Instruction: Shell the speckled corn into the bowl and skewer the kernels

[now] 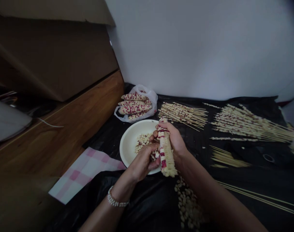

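Note:
My right hand [177, 138] is wrapped round a corn cob [165, 151] with cream and dark red kernels, held tilted over the right rim of a white bowl [127, 146]. One side of the cob is stripped of kernels. My left hand [144, 161], with a beaded bracelet at its wrist, is curled beside the cob over the bowl. A few loose corn kernels [155, 155] show between its thumb and fingers. More kernels [142, 141] lie inside the bowl, partly hidden by my hands.
Behind the bowl, a plastic bag [151, 96] holds several cobs [134, 109]. Kernel-threaded skewers [178, 112] lie in bundles [241, 124] at the right, near bare sticks [229, 158]. Loose kernels [189, 203] are spread on black plastic sheeting [147, 199]. A checked cloth [86, 170] lies left.

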A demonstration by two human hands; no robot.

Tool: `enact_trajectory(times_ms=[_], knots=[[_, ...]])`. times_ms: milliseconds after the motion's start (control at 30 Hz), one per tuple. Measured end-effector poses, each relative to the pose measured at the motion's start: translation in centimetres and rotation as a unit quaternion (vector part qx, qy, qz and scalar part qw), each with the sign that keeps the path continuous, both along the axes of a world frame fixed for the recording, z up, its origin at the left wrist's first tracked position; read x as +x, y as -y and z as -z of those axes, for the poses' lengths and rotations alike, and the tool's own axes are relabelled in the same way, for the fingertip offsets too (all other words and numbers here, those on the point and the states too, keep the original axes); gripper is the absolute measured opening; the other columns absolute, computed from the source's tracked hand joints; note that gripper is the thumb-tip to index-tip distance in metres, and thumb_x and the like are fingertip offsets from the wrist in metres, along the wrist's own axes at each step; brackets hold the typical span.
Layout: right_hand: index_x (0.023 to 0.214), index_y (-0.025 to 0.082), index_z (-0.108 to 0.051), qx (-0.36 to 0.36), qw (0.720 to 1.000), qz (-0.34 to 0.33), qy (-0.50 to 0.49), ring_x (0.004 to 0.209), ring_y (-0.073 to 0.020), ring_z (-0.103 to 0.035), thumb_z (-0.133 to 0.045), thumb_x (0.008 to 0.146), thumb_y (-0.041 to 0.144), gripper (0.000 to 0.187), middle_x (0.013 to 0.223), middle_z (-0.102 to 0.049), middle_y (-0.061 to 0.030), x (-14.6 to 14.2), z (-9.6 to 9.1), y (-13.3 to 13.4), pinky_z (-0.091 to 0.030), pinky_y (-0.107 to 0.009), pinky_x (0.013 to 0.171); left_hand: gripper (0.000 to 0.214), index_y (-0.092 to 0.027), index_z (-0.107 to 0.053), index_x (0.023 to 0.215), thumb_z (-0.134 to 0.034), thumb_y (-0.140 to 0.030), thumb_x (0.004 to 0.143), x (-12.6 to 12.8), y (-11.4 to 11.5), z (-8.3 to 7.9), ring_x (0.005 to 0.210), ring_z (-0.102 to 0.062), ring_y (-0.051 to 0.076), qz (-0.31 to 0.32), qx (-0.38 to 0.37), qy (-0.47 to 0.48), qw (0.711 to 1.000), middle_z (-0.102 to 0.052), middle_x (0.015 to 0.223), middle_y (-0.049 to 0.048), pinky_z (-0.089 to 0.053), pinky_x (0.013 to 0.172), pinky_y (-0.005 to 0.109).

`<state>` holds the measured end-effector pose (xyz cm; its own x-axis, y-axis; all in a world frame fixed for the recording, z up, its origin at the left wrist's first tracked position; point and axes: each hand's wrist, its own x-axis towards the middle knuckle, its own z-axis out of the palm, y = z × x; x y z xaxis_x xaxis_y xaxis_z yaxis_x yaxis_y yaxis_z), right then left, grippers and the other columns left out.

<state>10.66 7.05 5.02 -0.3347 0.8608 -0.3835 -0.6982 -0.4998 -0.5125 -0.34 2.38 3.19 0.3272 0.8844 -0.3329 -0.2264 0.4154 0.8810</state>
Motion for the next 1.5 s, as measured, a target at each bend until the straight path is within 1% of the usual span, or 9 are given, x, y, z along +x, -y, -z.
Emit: enact_trajectory(times_ms=[167, 267, 367, 467, 667, 800, 1000, 1233, 1500], knots=[[0.066, 0.021, -0.051, 0.009, 0.988, 0.151, 0.026, 0.047, -0.0102, -0.054, -0.062, 0.071, 0.025, 0.012, 0.050, -0.057, 0.0045, 1.7, -0.8, -1.0, -0.050, -0.022, 0.051, 0.013, -0.016, -0.061, 0.070, -0.051, -0.023, 0.074, -0.7, -1.1, 0.5, 0.039, -0.036, 0.005, -0.092, 0.025, 0.014, 0.995, -0.052, 0.053, -0.0039, -0.025, 0.039, 0.017], [0.070, 0.021, -0.053, 0.024, 0.980, 0.192, 0.045, 0.050, -0.0115, -0.057, -0.064, 0.071, 0.025, 0.012, 0.053, -0.059, 0.0035, 2.3, -1.1, -1.3, -0.052, -0.024, 0.053, 0.017, -0.018, -0.070, 0.087, -0.057, -0.024, 0.078, -1.6, -1.9, 1.3, 0.078, -0.065, 0.014, -0.169, 0.097, -0.038, 0.980, -0.071, 0.086, 0.0032, -0.049, 0.071, 0.024], [0.074, 0.021, -0.055, 0.047, 0.973, 0.216, 0.065, 0.052, -0.0123, -0.059, -0.067, 0.071, 0.027, 0.013, 0.055, -0.060, 0.0039, 2.5, -0.9, -1.4, -0.053, -0.025, 0.057, 0.029, -0.019, -0.071, 0.106, -0.060, -0.032, 0.083, -2.3, -2.4, 1.7, 0.123, -0.053, 0.023, -0.150, 0.181, -0.116, 0.965, -0.068, 0.120, 0.0081, -0.035, 0.106, 0.035], [0.076, 0.021, -0.056, 0.071, 0.969, 0.228, 0.065, 0.053, -0.0114, -0.059, -0.068, 0.070, 0.026, 0.015, 0.056, -0.060, 0.0049, 2.3, -0.7, -1.5, -0.052, -0.025, 0.058, 0.034, -0.020, -0.071, 0.110, -0.055, -0.040, 0.088, -2.5, -2.3, 1.5, 0.135, -0.041, 0.024, -0.141, 0.232, -0.177, 0.946, -0.065, 0.127, 0.0084, -0.025, 0.113, 0.038], [0.073, 0.020, -0.057, 0.095, 0.968, 0.228, 0.042, 0.057, -0.0100, -0.058, -0.072, 0.068, 0.028, 0.018, 0.058, -0.060, 0.0053, 1.3, -0.7, -0.9, -0.049, -0.023, 0.059, 0.048, -0.017, -0.062, 0.122, -0.038, -0.048, 0.094, -1.6, -1.0, 0.6, 0.104, -0.063, 0.023, -0.081, 0.245, -0.192, 0.947, -0.067, 0.118, 0.0109, -0.050, 0.085, 0.033], [0.072, 0.018, -0.059, 0.112, 0.965, 0.236, 0.040, 0.057, -0.0088, -0.056, -0.075, 0.066, 0.028, 0.020, 0.059, -0.059, 0.0055, 0.6, -1.1, -0.2, -0.048, -0.023, 0.060, 0.042, -0.020, -0.061, 0.118, -0.044, -0.048, 0.092, -1.1, -0.3, 0.3, 0.075, -0.061, 0.018, 0.004, 0.255, -0.249, 0.934, -0.068, 0.096, 0.0057, -0.047, 0.060, 0.026], [0.064, 0.019, -0.055, 0.157, 0.963, 0.215, 0.043, 0.054, -0.0094, -0.053, -0.072, 0.059, 0.017, 0.017, 0.055, -0.056, 0.0065, 0.0, -1.5, 0.6, -0.045, -0.024, 0.056, 0.033, -0.018, -0.057, 0.081, -0.037, -0.040, 0.096, -0.6, -0.1, -0.4, 0.078, -0.052, 0.017, -0.023, 0.295, -0.255, 0.920, -0.059, 0.079, 0.0023, -0.042, 0.074, 0.028], [0.064, 0.020, -0.051, 0.199, 0.961, 0.192, 0.028, 0.052, -0.0105, -0.050, -0.067, 0.054, 0.012, 0.021, 0.056, -0.055, 0.0065, -0.2, -2.3, 1.6, -0.038, -0.026, 0.051, 0.043, -0.018, -0.051, 0.064, -0.037, -0.047, 0.093, 0.0, -0.1, -0.2, 0.048, -0.041, 0.012, -0.001, 0.150, -0.120, 0.981, -0.050, 0.054, -0.0007, -0.031, 0.047, 0.025], [0.071, 0.022, -0.050, 0.246, 0.961, 0.126, 0.007, 0.052, -0.0108, -0.049, -0.063, 0.056, 0.012, 0.023, 0.058, -0.052, 0.0075, 0.2, -2.1, 1.7, -0.038, -0.027, 0.055, 0.040, -0.017, -0.055, 0.064, -0.048, -0.050, 0.085, -0.2, -0.4, -1.3, 0.034, -0.034, 0.006, 0.051, -0.034, 0.000, 0.998, -0.046, 0.046, -0.0014, -0.016, 0.032, 0.020]])
